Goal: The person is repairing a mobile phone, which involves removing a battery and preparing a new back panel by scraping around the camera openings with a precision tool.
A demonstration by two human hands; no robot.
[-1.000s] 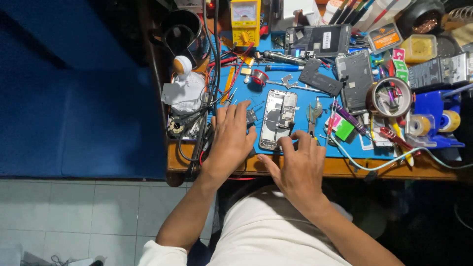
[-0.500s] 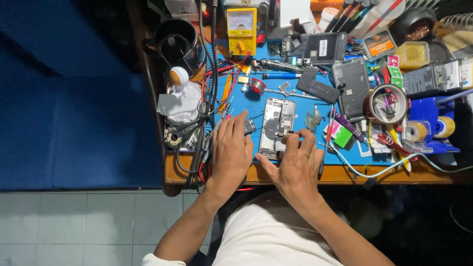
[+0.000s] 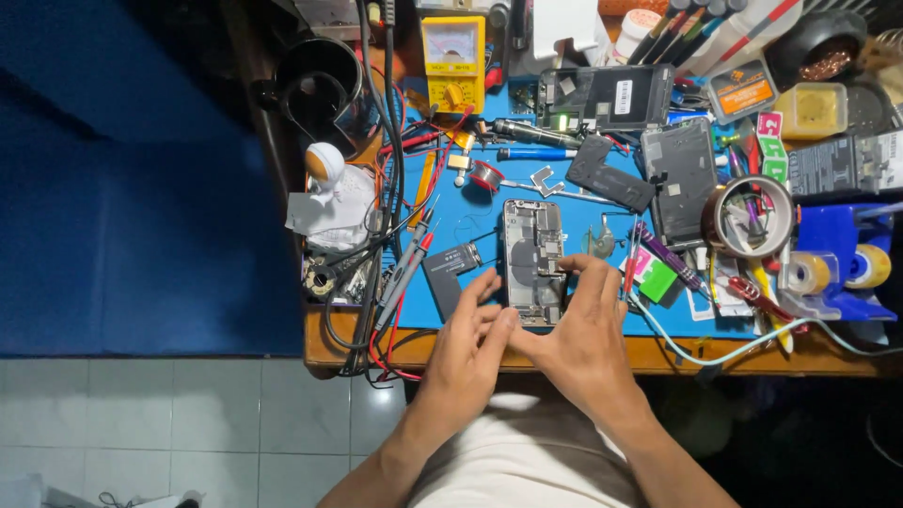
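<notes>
— Phone chassis (image 3: pixel 533 259), opened and face up, lies on the blue work mat (image 3: pixel 470 212); where does it sit from the hands?

— Just ahead of both of them, its long axis running straight away from the person, near end close to the wooden bench edge (image 3: pixel 658 356)

— Which hand is on it?

— The right hand (image 3: pixel 578 334) is the nearer one: its fingers reach forward over the lower right side of the chassis, fingertips drawn together near the exposed parts as if pinching something small, though what sits between them is too tiny to make out. The left hand (image 3: pixel 470 353) lies just beside the chassis on its left, fingers loosely spread and flat, the tips touching the lower left edge; it grips nothing that I can see. The two hands meet at the thumbs

— What else is close?

— A small dark battery-like block (image 3: pixel 448 266) lies on the mat just left of the phone, with red and black probe leads (image 3: pixel 409 268) beyond it. Tweezers (image 3: pixel 628 268) and a green tab (image 3: pixel 657 279) lie to the right, a tape roll (image 3: pixel 750 218) farther right, a yellow multimeter (image 3: pixel 454 49) at the back

— And the room?

— A cluttered bench against a blue wall (image 3: pixel 122 188), pale tiled floor (image 3: pixel 150 423) below
</notes>
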